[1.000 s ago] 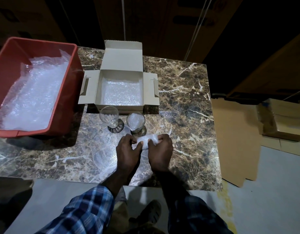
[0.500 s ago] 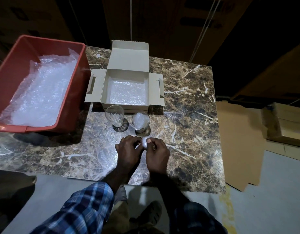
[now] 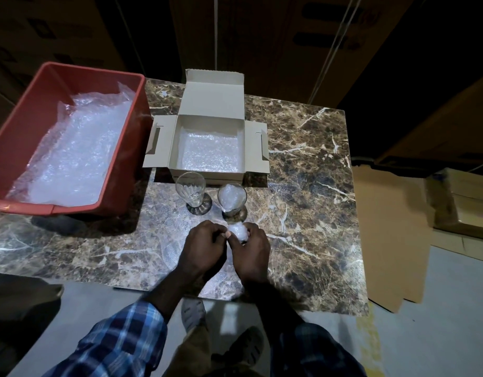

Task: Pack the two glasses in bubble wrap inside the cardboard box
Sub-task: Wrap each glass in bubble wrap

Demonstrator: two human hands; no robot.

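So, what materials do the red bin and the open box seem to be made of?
The rectangular red bin looks like moulded plastic: smooth walls, rounded rim, slight sheen. The open beige box looks like thin matte cardboard, judging by its folded flaps and a notched tuck edge.

— What is the person wearing on the arms?

— A checked shirt. The left sleeve (image 3: 120,346) shows a plaid of bright blue, white and dark navy, almost black in the wider bands, and its cuff ends well short of the left hand (image 3: 205,248), leaving the forearm bare.

— And the other side?

— The right sleeve (image 3: 313,349) has the same check but lies in shadow, so it reads as dark blue with faint lines. It too stops well back from the right hand (image 3: 252,254).

— Anything lower down?

— Below the wrists, khaki-brown trousers (image 3: 194,352) and dark sandals (image 3: 248,346) with strap openings; the nearer one is pale in the light.

— Rings, a watch?

— I cannot tell.
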